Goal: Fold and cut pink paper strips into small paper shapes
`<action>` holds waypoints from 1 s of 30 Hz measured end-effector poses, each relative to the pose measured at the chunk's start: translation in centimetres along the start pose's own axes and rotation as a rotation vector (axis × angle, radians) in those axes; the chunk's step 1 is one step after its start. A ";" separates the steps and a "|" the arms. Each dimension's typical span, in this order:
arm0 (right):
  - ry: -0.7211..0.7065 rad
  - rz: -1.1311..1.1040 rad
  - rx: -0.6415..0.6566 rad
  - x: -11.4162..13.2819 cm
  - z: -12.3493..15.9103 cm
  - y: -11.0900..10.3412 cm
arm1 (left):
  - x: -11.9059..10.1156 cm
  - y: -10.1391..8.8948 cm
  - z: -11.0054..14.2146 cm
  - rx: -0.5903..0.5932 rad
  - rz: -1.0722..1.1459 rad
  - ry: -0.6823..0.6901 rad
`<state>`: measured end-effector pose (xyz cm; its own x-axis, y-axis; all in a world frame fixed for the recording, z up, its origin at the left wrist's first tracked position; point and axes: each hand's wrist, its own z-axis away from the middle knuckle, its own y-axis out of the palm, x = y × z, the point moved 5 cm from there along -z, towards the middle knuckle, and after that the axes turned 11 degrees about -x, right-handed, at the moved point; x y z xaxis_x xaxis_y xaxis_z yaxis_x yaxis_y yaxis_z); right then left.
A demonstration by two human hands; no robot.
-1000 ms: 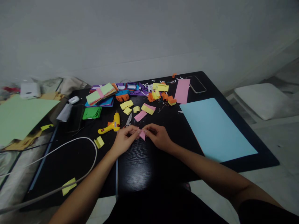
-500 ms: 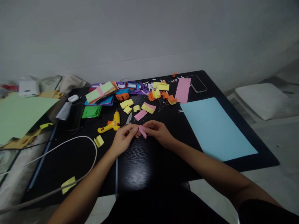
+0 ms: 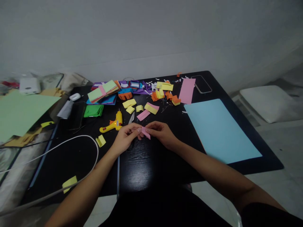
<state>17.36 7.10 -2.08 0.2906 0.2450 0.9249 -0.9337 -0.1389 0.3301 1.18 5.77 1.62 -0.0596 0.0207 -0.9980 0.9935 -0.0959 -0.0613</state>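
While the left hand [image 3: 126, 137] and right hand [image 3: 163, 135] each pinch a small pink strip [image 3: 145, 132] between closed-up fingertips, over the desk [image 3: 163, 167] just nearer than the scissors [image 3: 132, 117], the handling of this piece looks partway along: creased yellow pieces [image 3: 129, 103] already lie beyond the hands, whereas the strip is not yet put down and a pink sheet [image 3: 187, 91] lies flat and seemingly unused. The strip looks thin and matte, its slanted free end hanging toward the person, its upper part hidden by fingers.
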 end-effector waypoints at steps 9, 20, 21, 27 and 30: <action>-0.020 0.009 -0.071 0.3 0.0 -0.1 | 0.4 -0.1 -0.1 -0.091 -0.024 0.009; -0.118 0.115 -0.160 0.4 -0.3 -0.8 | 0.7 0.0 -0.1 -0.062 -0.080 0.066; -0.126 0.129 -0.170 0.4 -0.4 -0.9 | 0.7 0.0 -0.1 -0.050 -0.075 0.074; -0.180 0.162 -0.183 0.6 -0.2 -0.7 | 0.6 -0.1 0.2 -0.048 -0.311 0.206; -0.198 0.175 -0.175 0.7 -0.1 -0.5 | 0.3 -0.1 0.2 -0.040 -0.406 0.287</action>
<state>18.04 7.40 -1.65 0.1415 0.0384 0.9892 -0.9899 0.0085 0.1413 1.07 5.56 1.28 -0.4188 0.3224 -0.8489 0.8990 0.0151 -0.4377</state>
